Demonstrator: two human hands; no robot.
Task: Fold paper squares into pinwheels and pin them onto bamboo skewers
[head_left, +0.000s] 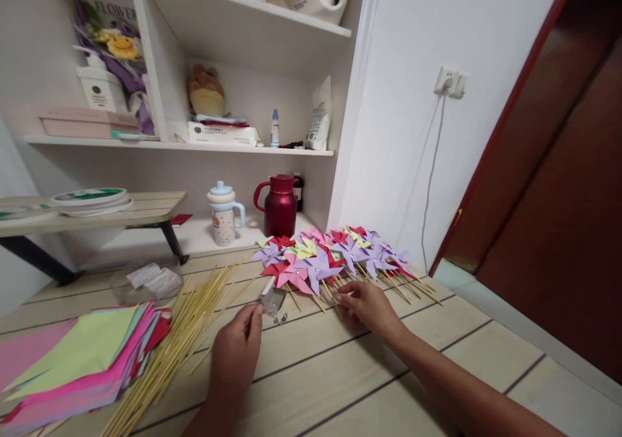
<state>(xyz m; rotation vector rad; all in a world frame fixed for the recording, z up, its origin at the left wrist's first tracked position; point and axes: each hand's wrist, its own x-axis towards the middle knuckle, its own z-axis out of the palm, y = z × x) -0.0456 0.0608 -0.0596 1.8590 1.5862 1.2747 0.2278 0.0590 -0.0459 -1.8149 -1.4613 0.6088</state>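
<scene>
My left hand [239,341] is closed, with thumb and forefinger pinched at the left edge of a small clear plastic box [275,300]. A few tiny metal pins [282,319] lie by the box's near edge. To the right, my right hand [363,305] closes its fingertips around the thin wooden stick of a purple paper pinwheel [321,268]. Beside that one lies a pink pinwheel [295,272]. Behind both spreads a pile of pinwheels [350,253] in purple, red, yellow and pink, their sticks pointing toward me.
Loose wooden sticks [189,333] and stacked coloured paper [82,353] cover the table's left side. A clear round container [127,283] sits behind them, near a small raised table [160,202]. A spotted cup [224,220] and a red jug [280,207] stand at the back.
</scene>
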